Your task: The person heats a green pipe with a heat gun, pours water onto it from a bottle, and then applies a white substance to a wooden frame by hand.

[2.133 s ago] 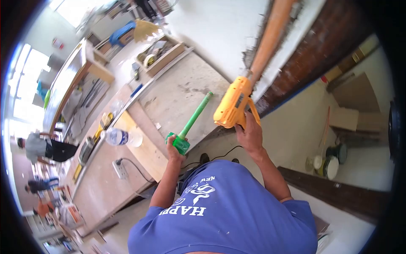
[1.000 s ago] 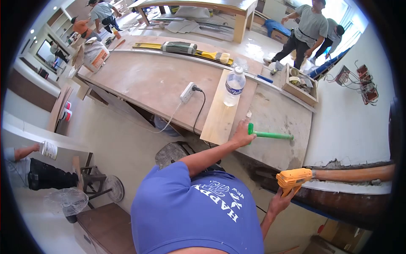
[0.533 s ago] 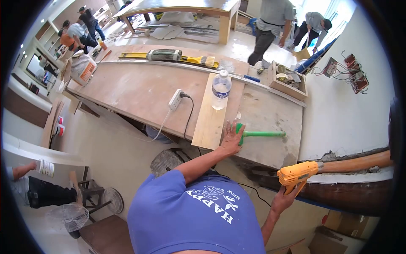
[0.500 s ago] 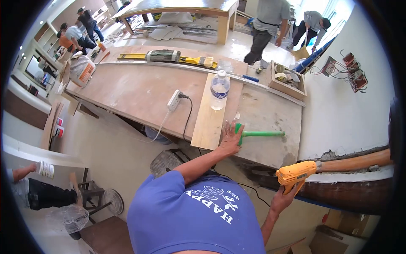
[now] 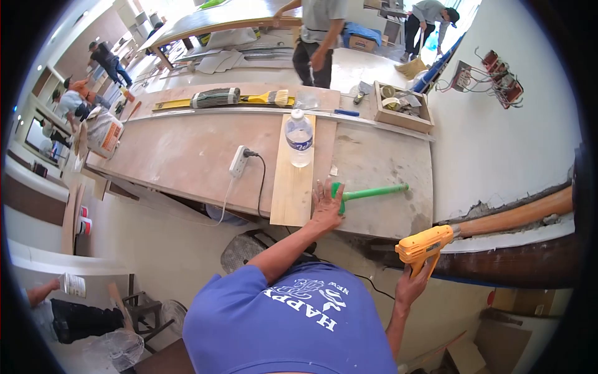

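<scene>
My right hand (image 5: pixel 412 286) is wrapped round the grip of a yellow heat gun (image 5: pixel 423 244). Its metal nozzle points right, close to the end of a long orange-brown pipe-like piece (image 5: pixel 517 212) lying along the broken base of the wall. My left hand (image 5: pixel 326 206) rests on the worktable (image 5: pixel 386 156) with fingers spread, right against the head of a green T-shaped tool (image 5: pixel 367 193). That tool's handle stretches right across the tabletop. Left of this hand lies a pale wooden board (image 5: pixel 289 193), with a capped water bottle (image 5: pixel 299 140) standing on it.
A power strip (image 5: pixel 238 162) with a black plug sits left of the board. At the back are a paint roller (image 5: pixel 215 98), a brush (image 5: pixel 268 98) and a wooden box (image 5: pixel 405 109). Wires hang from wall boxes (image 5: pixel 492 78). A stool (image 5: pixel 243 250) stands below; several people are around.
The view has shifted, moving the table and tools slightly left. A person behind the table has moved left. My hands keep their places on the heat gun and beside the green tool.
</scene>
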`<act>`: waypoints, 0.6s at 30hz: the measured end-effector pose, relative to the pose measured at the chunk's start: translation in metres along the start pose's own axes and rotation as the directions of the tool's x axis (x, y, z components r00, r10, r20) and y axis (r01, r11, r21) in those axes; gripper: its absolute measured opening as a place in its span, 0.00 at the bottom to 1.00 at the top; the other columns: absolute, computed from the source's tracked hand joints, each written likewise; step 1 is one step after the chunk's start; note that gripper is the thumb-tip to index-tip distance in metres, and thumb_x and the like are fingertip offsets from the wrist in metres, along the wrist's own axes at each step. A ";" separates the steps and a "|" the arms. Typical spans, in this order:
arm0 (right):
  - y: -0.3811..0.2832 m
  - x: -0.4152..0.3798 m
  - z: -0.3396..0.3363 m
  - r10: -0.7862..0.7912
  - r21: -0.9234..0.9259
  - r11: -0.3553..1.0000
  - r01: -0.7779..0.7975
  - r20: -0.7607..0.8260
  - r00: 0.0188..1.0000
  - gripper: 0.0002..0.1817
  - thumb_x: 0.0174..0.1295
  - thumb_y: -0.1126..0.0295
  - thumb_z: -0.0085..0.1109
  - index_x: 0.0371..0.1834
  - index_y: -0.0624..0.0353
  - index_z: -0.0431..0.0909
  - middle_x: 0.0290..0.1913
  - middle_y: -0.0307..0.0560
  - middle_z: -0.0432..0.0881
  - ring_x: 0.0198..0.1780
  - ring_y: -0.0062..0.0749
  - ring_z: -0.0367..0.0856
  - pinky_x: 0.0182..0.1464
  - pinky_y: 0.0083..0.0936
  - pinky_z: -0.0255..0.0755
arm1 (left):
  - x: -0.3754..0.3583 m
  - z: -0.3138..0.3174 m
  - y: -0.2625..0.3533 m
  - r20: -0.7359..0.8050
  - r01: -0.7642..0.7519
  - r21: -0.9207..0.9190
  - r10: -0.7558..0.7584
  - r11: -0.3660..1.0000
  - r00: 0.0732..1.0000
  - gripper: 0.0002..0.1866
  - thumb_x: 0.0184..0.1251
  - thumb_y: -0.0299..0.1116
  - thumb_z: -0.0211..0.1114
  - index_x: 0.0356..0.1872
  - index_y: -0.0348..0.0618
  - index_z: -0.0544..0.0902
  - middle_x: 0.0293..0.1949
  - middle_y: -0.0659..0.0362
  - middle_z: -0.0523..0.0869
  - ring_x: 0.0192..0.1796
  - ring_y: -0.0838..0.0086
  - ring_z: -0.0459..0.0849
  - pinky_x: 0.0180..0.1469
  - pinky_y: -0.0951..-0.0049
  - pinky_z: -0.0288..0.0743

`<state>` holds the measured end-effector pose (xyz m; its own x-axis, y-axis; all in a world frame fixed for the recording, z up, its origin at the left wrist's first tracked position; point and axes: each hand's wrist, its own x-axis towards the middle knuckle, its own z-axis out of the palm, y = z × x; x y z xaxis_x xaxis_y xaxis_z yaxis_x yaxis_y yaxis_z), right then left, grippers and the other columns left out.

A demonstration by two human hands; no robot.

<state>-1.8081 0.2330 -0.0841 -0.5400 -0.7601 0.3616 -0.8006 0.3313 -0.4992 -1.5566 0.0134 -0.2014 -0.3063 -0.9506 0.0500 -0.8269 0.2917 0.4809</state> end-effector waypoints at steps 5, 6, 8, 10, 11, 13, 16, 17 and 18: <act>-0.017 0.012 -0.017 0.018 0.022 1.000 -0.017 -0.073 0.997 0.32 0.63 0.75 0.70 0.69 0.70 0.68 0.65 0.68 0.77 0.68 0.67 0.74 0.67 0.49 0.69 | 0.001 -0.002 0.001 0.028 0.020 0.008 -0.021 1.000 0.999 0.63 0.50 0.43 0.83 0.85 0.59 0.49 0.83 0.41 0.37 0.83 0.29 0.32 0.78 0.25 0.38; -0.018 0.013 -0.020 0.031 0.035 0.999 -0.029 -0.075 0.997 0.32 0.63 0.75 0.70 0.70 0.70 0.68 0.65 0.68 0.77 0.67 0.67 0.74 0.67 0.49 0.69 | 0.001 -0.002 0.001 0.033 0.019 0.011 -0.020 1.000 0.999 0.64 0.49 0.43 0.83 0.85 0.59 0.48 0.83 0.41 0.36 0.83 0.30 0.32 0.78 0.25 0.38; -0.023 0.015 -0.023 0.099 0.091 0.991 -0.095 -0.041 0.994 0.32 0.62 0.75 0.70 0.69 0.70 0.69 0.64 0.68 0.78 0.66 0.67 0.75 0.66 0.49 0.70 | 0.001 -0.003 0.001 0.042 0.037 0.009 -0.037 0.999 0.998 0.65 0.49 0.43 0.83 0.85 0.60 0.48 0.84 0.41 0.35 0.83 0.30 0.31 0.78 0.25 0.38; -0.016 0.016 -0.022 0.085 0.050 0.995 -0.081 -0.078 0.993 0.31 0.61 0.75 0.71 0.67 0.68 0.70 0.61 0.67 0.80 0.63 0.67 0.78 0.63 0.48 0.72 | 0.002 -0.001 0.000 0.049 0.022 0.014 -0.023 1.000 0.999 0.66 0.48 0.43 0.84 0.86 0.60 0.46 0.84 0.40 0.34 0.83 0.30 0.31 0.78 0.24 0.38; -0.011 0.013 -0.022 0.112 0.062 0.992 -0.108 -0.062 0.992 0.30 0.61 0.75 0.71 0.66 0.67 0.71 0.60 0.66 0.80 0.62 0.67 0.78 0.62 0.48 0.73 | 0.003 0.001 -0.001 0.049 0.016 0.022 -0.017 1.000 0.999 0.66 0.48 0.43 0.84 0.86 0.60 0.46 0.84 0.39 0.34 0.83 0.30 0.31 0.78 0.24 0.38; -0.021 0.017 -0.021 0.161 0.090 0.983 -0.158 -0.029 0.986 0.29 0.60 0.75 0.71 0.65 0.66 0.72 0.59 0.66 0.81 0.61 0.67 0.79 0.60 0.49 0.74 | 0.003 0.008 -0.005 0.044 0.010 0.037 -0.011 0.999 0.999 0.66 0.48 0.43 0.83 0.86 0.59 0.46 0.83 0.38 0.34 0.83 0.30 0.31 0.78 0.24 0.38; -0.006 0.010 -0.011 0.128 0.061 0.990 -0.126 -0.035 0.991 0.28 0.60 0.74 0.72 0.64 0.64 0.73 0.56 0.64 0.82 0.58 0.66 0.80 0.57 0.50 0.75 | 0.001 -0.002 0.002 0.059 0.011 0.042 -0.013 0.999 0.998 0.65 0.48 0.44 0.83 0.85 0.58 0.48 0.83 0.38 0.39 0.83 0.30 0.34 0.78 0.24 0.38; -0.003 0.009 -0.008 0.143 0.058 0.988 -0.142 -0.011 0.990 0.29 0.60 0.73 0.72 0.64 0.64 0.73 0.55 0.64 0.82 0.58 0.66 0.80 0.56 0.50 0.75 | 0.003 -0.003 0.002 0.067 0.016 0.053 -0.020 0.998 0.998 0.65 0.48 0.45 0.83 0.85 0.58 0.48 0.82 0.38 0.39 0.83 0.30 0.34 0.78 0.24 0.38; 0.001 0.007 -0.005 0.142 0.037 0.989 -0.142 0.002 0.990 0.29 0.59 0.72 0.73 0.64 0.64 0.73 0.55 0.63 0.82 0.56 0.64 0.81 0.55 0.49 0.76 | 0.004 -0.001 0.002 0.063 0.013 0.069 -0.017 0.998 0.998 0.66 0.47 0.46 0.84 0.85 0.56 0.48 0.83 0.38 0.38 0.83 0.30 0.34 0.79 0.26 0.38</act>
<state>-1.8141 0.2307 -0.0777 -0.6481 -0.7060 0.2855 -0.7054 0.4151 -0.5746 -1.5586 0.0099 -0.1992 -0.3210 -0.9470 -0.0136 -0.8612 0.2859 0.4202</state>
